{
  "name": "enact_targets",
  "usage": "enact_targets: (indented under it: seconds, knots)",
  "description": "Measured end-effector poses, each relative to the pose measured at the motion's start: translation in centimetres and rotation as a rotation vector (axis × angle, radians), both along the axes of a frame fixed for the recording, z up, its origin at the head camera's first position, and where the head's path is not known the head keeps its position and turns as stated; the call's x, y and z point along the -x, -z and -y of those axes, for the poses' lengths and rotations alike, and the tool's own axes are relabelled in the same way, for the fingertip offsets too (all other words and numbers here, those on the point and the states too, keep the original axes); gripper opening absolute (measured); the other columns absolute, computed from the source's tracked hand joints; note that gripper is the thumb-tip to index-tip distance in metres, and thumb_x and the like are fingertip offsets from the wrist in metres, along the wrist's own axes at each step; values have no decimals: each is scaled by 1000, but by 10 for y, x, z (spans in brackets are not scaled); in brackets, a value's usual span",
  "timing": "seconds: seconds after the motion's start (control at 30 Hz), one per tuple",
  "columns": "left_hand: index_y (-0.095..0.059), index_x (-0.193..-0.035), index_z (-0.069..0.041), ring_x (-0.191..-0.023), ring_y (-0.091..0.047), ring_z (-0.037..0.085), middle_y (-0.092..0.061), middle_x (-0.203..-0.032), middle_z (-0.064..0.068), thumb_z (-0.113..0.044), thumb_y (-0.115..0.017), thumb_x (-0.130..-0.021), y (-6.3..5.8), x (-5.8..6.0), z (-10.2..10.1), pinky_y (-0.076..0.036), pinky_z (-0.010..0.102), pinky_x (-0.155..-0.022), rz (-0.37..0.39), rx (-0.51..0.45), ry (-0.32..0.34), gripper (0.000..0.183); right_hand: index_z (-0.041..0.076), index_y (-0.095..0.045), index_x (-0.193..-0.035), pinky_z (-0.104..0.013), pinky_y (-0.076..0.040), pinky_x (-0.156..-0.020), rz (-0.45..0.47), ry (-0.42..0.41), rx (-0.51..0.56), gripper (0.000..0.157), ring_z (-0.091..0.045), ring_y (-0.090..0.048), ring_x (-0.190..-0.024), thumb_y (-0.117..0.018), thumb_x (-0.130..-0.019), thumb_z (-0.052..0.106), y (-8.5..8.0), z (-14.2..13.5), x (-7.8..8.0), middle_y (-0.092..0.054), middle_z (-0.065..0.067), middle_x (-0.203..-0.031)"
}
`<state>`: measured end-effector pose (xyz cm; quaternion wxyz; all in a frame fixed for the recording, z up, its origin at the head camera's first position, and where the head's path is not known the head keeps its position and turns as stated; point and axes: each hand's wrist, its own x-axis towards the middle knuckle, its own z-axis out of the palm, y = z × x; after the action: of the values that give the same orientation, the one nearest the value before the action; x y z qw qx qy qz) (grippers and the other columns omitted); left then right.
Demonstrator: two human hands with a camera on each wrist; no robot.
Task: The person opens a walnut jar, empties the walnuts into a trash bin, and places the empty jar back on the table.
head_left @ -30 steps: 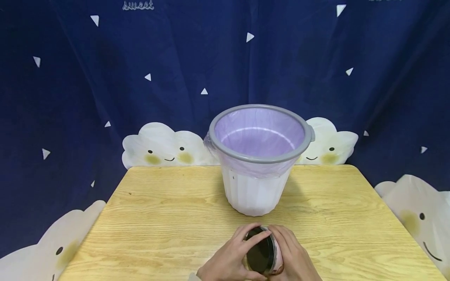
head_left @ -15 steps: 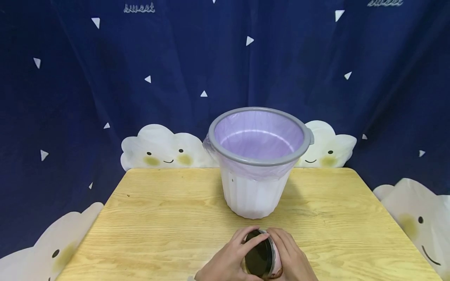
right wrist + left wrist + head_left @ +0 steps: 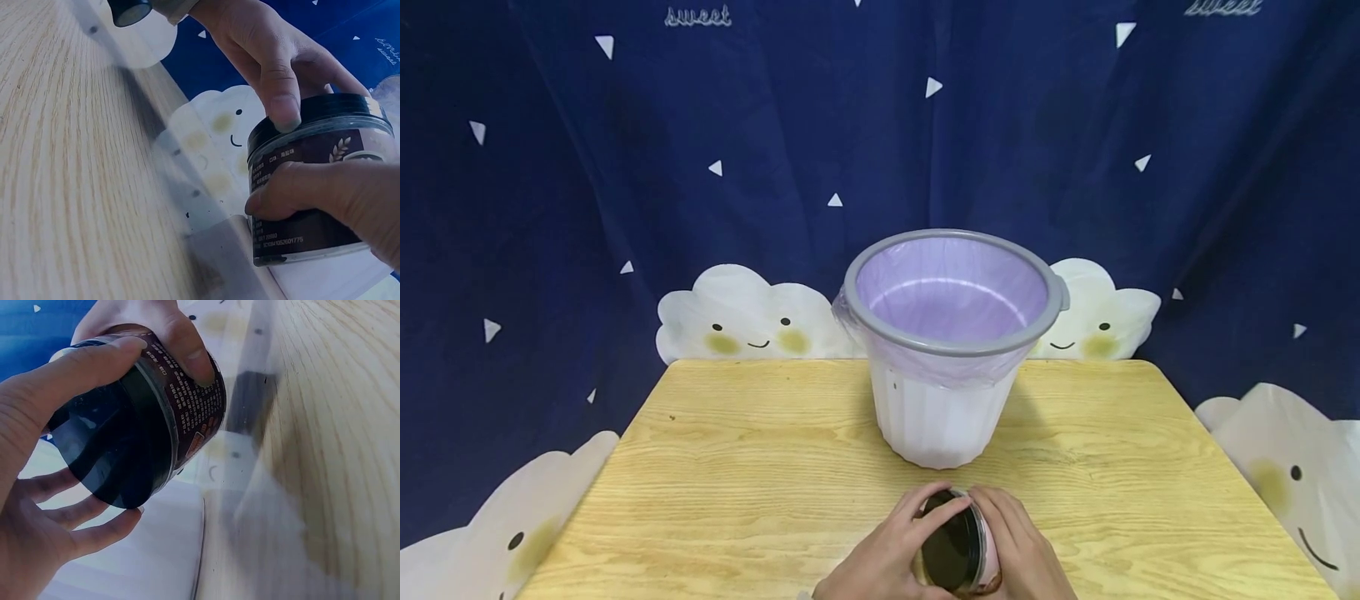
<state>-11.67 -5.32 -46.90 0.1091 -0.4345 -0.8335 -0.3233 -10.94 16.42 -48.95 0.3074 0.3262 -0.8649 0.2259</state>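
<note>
Head view. The jar [image 3: 992, 560] lies tipped on its side between the two hands, at the near part of the table [image 3: 760, 475], in front of the bin [image 3: 940, 421]. Its black lid [image 3: 955, 546] faces the left hand [image 3: 883, 557]; the body sits against the right hand [image 3: 1024, 552]. The axis from lid to base thus runs roughly from left to right, across the person. Neither hand is nearer, since both touch their own end.

Left wrist view. The lid's flat face is turned toward the left palm. The left hand is spread wide about the lid, thumb over the upper rim, fingers curled at the opposite side, and grasps it at the edge, leaving the middle of the face uncovered. Beyond the rim, the thumb of the right hand presses the printed label [image 3: 194, 403]. The jar appears held off the table.

Right wrist view. The right hand is curled round the body, its thumb across the label; its other fingers are largely hidden. The left thumb rests on the side of the lid, which is seated on the jar with no gap that can be made out. Judged from these grips, any twist between the hands would act about the jar's axis.
</note>
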Motion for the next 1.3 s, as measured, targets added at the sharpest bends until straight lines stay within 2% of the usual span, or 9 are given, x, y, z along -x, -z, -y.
enact_targets:
  seconds: [0.27, 0.43, 0.57, 0.67, 0.8, 0.9, 1.07, 1.17, 1.3]
  knots:
    - [-28, -152, -19, -133, -39, 24, -29, -150, 9, -31, -87, -68, -1, -1, -1, -47, 36, -100, -23, -5, 4, 103, 0, -50, -134, -8, -15, -110, -4, 22, -24, 117, -24, -50, -115, -78, -49, 76, -3, 0, 0, -55, -10, -127]
    - [-29, -151, -19, -131, -41, 24, -31, -149, 9, -33, -86, -69, -2, -1, -1, -48, 35, -98, -30, -8, -8, 102, -1, -52, -132, -11, -23, -109, -37, 17, -13, 118, -23, -51, -114, -81, -46, 73, -4, 1, 1, -55, -9, -128]
    - [-27, -152, -19, -134, -37, 27, -25, -152, 11, -38, -85, -70, 0, -1, -2, -48, 37, -98, -29, -13, 33, 102, -2, -54, -131, -11, -26, -107, -68, 16, -1, 119, -24, -53, -112, -82, -43, 73, -3, 0, 1, -56, -9, -127]
    - [-29, -151, -18, -134, -37, 28, -23, -153, 12, -39, -83, -73, 1, 0, -2, -48, 36, -97, -78, -14, 64, 97, 0, -53, -132, -13, -30, -106, -72, 22, -4, 121, -24, -53, -111, -82, -42, 74, -3, -1, 0, -56, -8, -127]
    - [-32, -149, -17, -130, -41, 26, -28, -151, 12, -34, -83, -73, 1, 1, -2, -49, 33, -96, -128, -20, 53, 93, 1, -52, -134, -14, -32, -105, -64, 24, -10, 123, -23, -53, -112, -84, -38, 71, -2, -1, -1, -56, -7, -128]
    - [-32, -150, -18, -130, -41, 26, -28, -150, 11, -36, -84, -71, 0, 0, -2, -49, 34, -95, -109, -21, 44, 96, 0, -53, -133, -13, -31, -106, -61, 20, -8, 124, -23, -53, -113, -86, -35, 69, -2, -1, -1, -56, -7, -128]
    - [-30, -150, -17, -135, -35, 28, -22, -152, 14, -39, -85, -70, 0, -1, -2, -49, 35, -96, -107, -17, 73, 100, 0, -52, -133, -13, -31, -105, -64, 18, -10, 124, -24, -53, -112, -87, -35, 68, -3, 0, -2, -55, -8, -129]
    - [-31, -150, -18, -132, -38, 29, -25, -151, 15, -34, -86, -70, -1, -1, -2, -49, 34, -96, -96, -22, 61, 99, 0, -52, -134, -14, -33, -105, -73, 22, -17, 125, -24, -53, -113, -90, -30, 59, -3, 2, -2, -55, -8, -129]
    - [-30, -150, -20, -130, -40, 29, -28, -149, 15, -31, -86, -69, -2, -4, -2, -49, 33, -95, -34, -34, 29, 100, 0, -51, -134, -14, -33, -105, -75, 23, -20, 126, -24, -53, -114, -92, -24, 48, -5, 3, -2, -55, -8, -129]
